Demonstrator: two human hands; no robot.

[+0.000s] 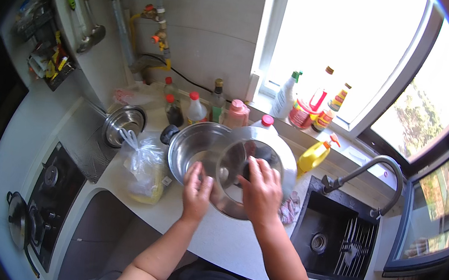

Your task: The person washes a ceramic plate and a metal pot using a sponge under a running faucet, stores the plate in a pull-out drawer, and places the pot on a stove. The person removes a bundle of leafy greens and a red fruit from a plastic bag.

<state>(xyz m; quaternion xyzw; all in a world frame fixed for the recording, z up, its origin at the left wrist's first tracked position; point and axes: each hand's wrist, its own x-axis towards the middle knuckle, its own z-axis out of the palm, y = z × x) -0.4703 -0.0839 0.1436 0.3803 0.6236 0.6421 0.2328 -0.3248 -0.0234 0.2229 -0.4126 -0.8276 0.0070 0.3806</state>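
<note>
On the surface (224,246), the steel pot (182,154) stands partly uncovered while we clamp the glass lid (228,188) by its knob (246,169) in our right grip (264,193), left grip (197,194) parted, lid not yet set down.

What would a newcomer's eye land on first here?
Probably the big glass-centred lid in the right hand, mid-counter, partly overlapping the steel pot to its left in this view. Next would likely come the glaring window at upper right, then the black sink at lower right.
</note>
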